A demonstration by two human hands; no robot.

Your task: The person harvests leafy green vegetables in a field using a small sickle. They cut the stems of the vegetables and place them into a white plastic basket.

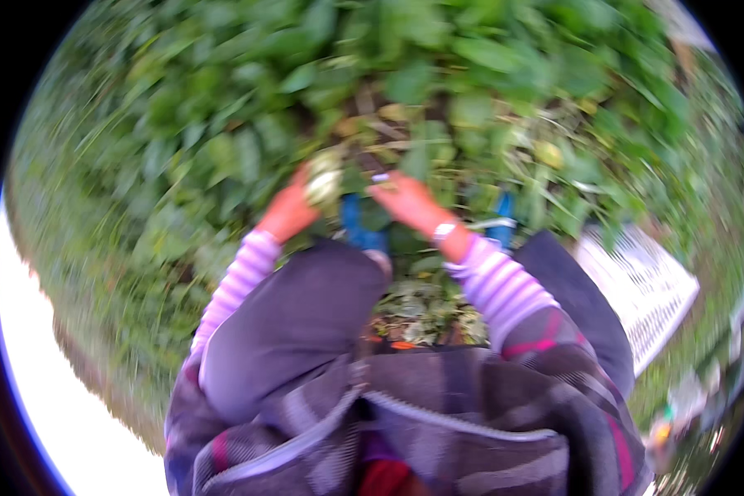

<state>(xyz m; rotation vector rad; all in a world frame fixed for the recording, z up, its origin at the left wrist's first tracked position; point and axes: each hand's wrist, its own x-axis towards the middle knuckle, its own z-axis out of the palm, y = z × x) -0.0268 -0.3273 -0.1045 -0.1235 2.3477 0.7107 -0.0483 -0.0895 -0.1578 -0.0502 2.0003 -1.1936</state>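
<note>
My left hand (291, 204) is closed around a bundle of pale green pods (325, 178), seen left of the picture's middle. To its right, my right hand (407, 197) has its fingers bent near the stems; a small whitish thing (380, 178) shows at its fingertips, too blurred to name. Leafy green plants (223, 155) surround both hands. Dry stems and yellowed leaves (393, 112) lie just beyond them. Blue footwear (359, 226) shows below and between the hands.
A white slatted plastic crate (641, 285) stands beside my knee at the right. Dense foliage (489, 53) rises ahead, with grass (99, 260) to the left. Blurred coloured items (685, 400) lie on the ground at the lower right.
</note>
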